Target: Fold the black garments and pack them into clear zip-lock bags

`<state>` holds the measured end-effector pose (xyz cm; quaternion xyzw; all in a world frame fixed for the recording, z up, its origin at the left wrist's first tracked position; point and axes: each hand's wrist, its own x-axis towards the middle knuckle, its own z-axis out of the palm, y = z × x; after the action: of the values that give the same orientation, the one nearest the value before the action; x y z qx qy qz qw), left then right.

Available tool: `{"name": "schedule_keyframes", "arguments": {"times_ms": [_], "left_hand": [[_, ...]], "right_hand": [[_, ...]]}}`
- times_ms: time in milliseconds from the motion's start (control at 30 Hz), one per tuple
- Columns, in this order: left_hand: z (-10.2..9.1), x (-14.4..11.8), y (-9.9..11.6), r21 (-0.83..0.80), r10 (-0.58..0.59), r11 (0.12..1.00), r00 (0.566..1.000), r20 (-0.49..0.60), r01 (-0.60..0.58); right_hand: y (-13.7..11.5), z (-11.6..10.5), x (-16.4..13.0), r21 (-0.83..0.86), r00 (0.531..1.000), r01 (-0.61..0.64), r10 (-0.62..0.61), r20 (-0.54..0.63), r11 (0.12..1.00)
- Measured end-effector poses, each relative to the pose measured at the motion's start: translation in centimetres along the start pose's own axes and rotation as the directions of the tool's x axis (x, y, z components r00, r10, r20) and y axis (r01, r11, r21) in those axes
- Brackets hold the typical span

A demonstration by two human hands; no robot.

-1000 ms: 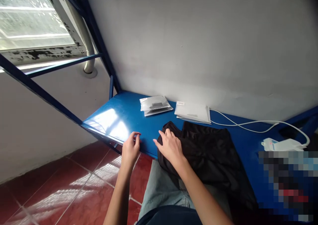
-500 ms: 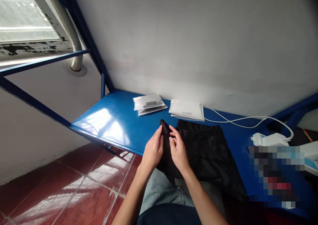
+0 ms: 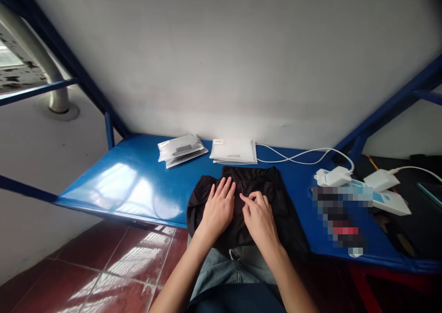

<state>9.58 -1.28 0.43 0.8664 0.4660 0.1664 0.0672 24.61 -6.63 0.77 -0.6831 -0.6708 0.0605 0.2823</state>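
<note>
A black cloth garment, whose exact kind I cannot make out, lies folded and creased on the blue tabletop, its near part close to my lap. My left hand rests flat on its left half, fingers stretched out and pointing away from me. Just to the right, my right hand touches the cloth with its index finger extended leftward and the other fingers bent. Nothing shows gripped in either hand. Dark fabric bulges in loose folds at the left of my left hand.
Behind the cloth, near the wall, lie two stacks of clear plastic packets, a left stack and a right stack. A white cable runs to a charger on a power strip. A blurred item lies at right.
My left hand has gone from holding up a raised fold to lying flat on the cloth. The fold is now laid down leftward. The view has turned right.
</note>
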Motion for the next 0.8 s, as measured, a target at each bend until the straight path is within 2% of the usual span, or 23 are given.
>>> {"name": "schedule_keyframes", "arguments": {"times_ms": [67,100,167,233,267,333,367,400,433,500,600,667,733,800], "left_hand": [[0.5,0.3,-0.3,0.016,0.023,1.0,0.999,0.024,-0.023],[0.5,0.4,-0.8,-0.033,0.039,0.999,0.999,0.037,-0.037],[-0.2,0.2,-1.9,-0.247,0.034,0.969,0.999,0.029,-0.026],[-1.2,-0.5,-3.4,-0.512,-0.11,0.857,0.992,-0.067,0.061],[-1.7,-1.1,-4.2,-0.622,-0.241,0.775,0.962,-0.128,0.111],[-2.5,-2.8,-5.5,-0.767,-0.493,0.619,0.845,-0.209,0.171],[-2.8,-3.7,-6.0,-0.808,-0.569,0.561,0.793,-0.218,0.18],[-3.1,-4.5,-6.3,-0.834,-0.612,0.52,0.762,-0.214,0.183],[-3.2,-5.1,-6.5,-0.851,-0.628,0.493,0.751,-0.202,0.183],[-3.3,-5.7,-6.1,-0.86,-0.621,0.476,0.763,-0.181,0.183],[-3.2,-4.5,-4.1,-0.831,-0.542,0.528,0.823,-0.17,0.176],[-3.0,-2.6,-2.0,-0.773,-0.441,0.617,0.879,-0.182,0.15],[-2.4,-0.4,0.5,-0.677,-0.285,0.732,0.936,-0.204,0.075],[-1.3,1.7,3.2,-0.554,-0.106,0.832,0.973,-0.203,-0.026]], "right_hand": [[-0.5,-0.7,0.6,-0.118,0.999,0.014,-0.009,0.038,0.993],[-1.2,-1.0,1.1,-0.132,0.999,0.022,-0.017,0.041,0.991],[-3.0,-1.3,2.5,-0.084,0.998,0.049,-0.045,0.045,0.995],[-4.9,-1.1,3.7,0.004,0.993,0.072,-0.072,0.088,0.997],[-5.7,-0.7,4.2,0.024,0.989,0.068,-0.07,0.128,0.997],[-7.0,0.4,4.8,-0.012,0.977,0.029,-0.026,0.209,1.0],[-7.4,1.0,5.0,-0.055,0.972,0.009,0.005,0.236,0.998],[-7.7,1.5,5.1,-0.098,0.967,-0.005,0.029,0.252,0.995],[-7.9,1.9,5.2,-0.132,0.964,-0.009,0.044,0.261,0.991],[-8.0,1.9,5.5,-0.159,0.961,-0.008,0.052,0.273,0.987],[-6.9,0.3,5.9,-0.048,0.952,-0.029,0.042,0.302,0.998],[-5.2,-1.5,5.9,0.138,0.958,-0.049,0.007,0.286,0.989],[-2.5,-3.4,5.4,0.328,0.976,-0.065,-0.01,0.219,0.942],[0.6,-5.0,4.6,0.43,0.988,-0.106,0.047,0.146,0.896]]}}
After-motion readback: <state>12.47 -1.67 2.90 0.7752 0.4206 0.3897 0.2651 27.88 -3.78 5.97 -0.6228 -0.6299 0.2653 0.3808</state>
